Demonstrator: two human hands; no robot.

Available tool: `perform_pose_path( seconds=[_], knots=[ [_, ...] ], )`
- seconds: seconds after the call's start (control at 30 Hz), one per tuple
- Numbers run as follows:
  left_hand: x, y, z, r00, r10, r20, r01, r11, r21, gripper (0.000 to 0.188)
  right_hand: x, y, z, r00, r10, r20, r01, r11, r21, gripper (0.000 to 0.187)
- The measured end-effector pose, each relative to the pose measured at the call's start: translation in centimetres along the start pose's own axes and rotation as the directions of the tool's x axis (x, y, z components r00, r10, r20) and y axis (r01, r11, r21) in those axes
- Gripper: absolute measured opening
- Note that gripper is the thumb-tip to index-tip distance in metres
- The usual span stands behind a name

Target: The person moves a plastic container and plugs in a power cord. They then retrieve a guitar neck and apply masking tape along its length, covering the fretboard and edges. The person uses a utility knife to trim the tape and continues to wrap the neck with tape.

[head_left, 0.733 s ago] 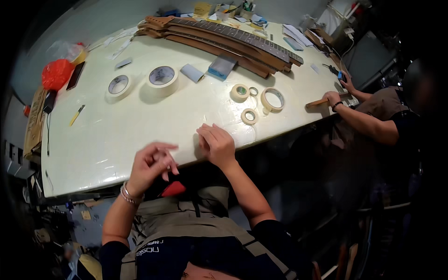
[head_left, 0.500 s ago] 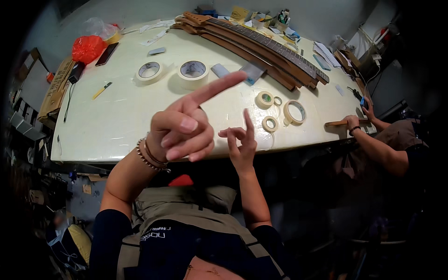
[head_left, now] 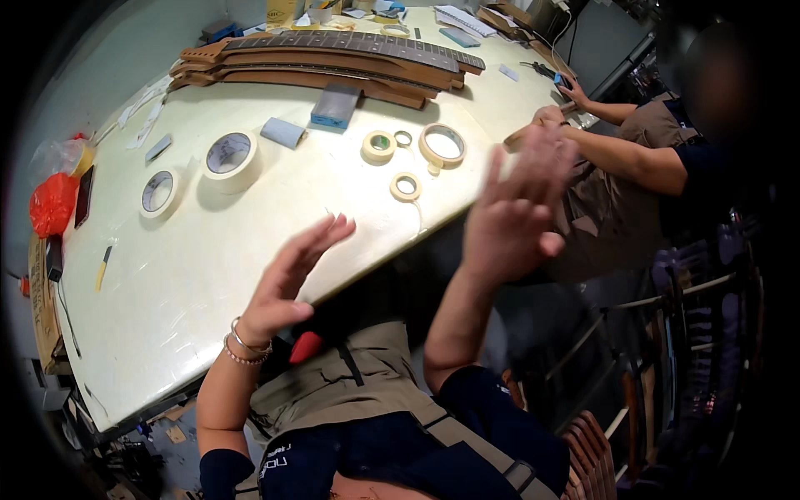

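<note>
The left hand [head_left: 296,275] is held up over the table's near edge, its fingers straightened and loosely together, its thumb set apart; nothing is gripped by it. The right hand [head_left: 517,212] is raised farther right, beyond the same edge in this view, and is blurred; its fingers are stretched out, its thumb is spread, and nothing is grasped.

Closest to the hands, rolls of tape are laid out on the table [head_left: 208,292]. Near the front edge, right of the middle, a small tape roll [head_left: 402,198] is placed in front of a green-cored tape roll [head_left: 377,156] and a wide, thin tape roll [head_left: 428,157]. Farther left, two large tape rolls [head_left: 239,178] are set near each other.

To the right of these, a folded grey sheet [head_left: 283,132] and a grey and blue block [head_left: 337,106] are seen, and behind them guitar necks [head_left: 333,67] are stacked toward the far edge. By the left edge, a yellow cutter [head_left: 102,271] and a red bag [head_left: 52,204] are found. At the right end, a piece of wood [head_left: 517,138] is held by a co-worker's hand [head_left: 549,116].
</note>
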State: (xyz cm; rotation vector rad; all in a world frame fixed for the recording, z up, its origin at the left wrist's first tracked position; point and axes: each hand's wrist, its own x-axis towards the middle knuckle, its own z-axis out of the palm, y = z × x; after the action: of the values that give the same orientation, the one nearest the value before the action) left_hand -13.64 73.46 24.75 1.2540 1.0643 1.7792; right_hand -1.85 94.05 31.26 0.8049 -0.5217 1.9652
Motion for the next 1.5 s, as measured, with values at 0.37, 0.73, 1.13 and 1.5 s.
perform_pose_path(
  seconds=[0.37, 0.73, 1.13, 1.5],
  knots=[
    [-3.4, 0.7, -7.3, 0.994, -0.076, 0.076, -0.048, 0.315, 0.948, 0.07, 9.1, 5.3, -4.2, 0.899, 0.404, 0.172, -0.331, 0.881, -0.338, 0.096],
    [-3.8, 1.1, -8.3, 0.997, -0.057, 0.053, -0.03, 0.343, 0.939, 0.072, 15.1, 12.4, -14.9, 0.848, 0.517, -0.119, -0.494, 0.689, -0.531, 0.096],
    [-4.7, 0.5, -8.9, 0.991, -0.112, 0.078, -0.042, 0.294, 0.955, 0.067, 18.5, 18.2, -22.5, 0.679, 0.707, -0.2, 0.595, -0.689, -0.414, 0.096],
    [-4.9, -0.2, -8.8, 0.989, -0.131, 0.072, -0.033, 0.278, 0.96, 0.064, 21.9, 15.2, -18.5, 0.776, 0.308, 0.551, 0.629, -0.454, -0.632, 0.088]
  ],
)
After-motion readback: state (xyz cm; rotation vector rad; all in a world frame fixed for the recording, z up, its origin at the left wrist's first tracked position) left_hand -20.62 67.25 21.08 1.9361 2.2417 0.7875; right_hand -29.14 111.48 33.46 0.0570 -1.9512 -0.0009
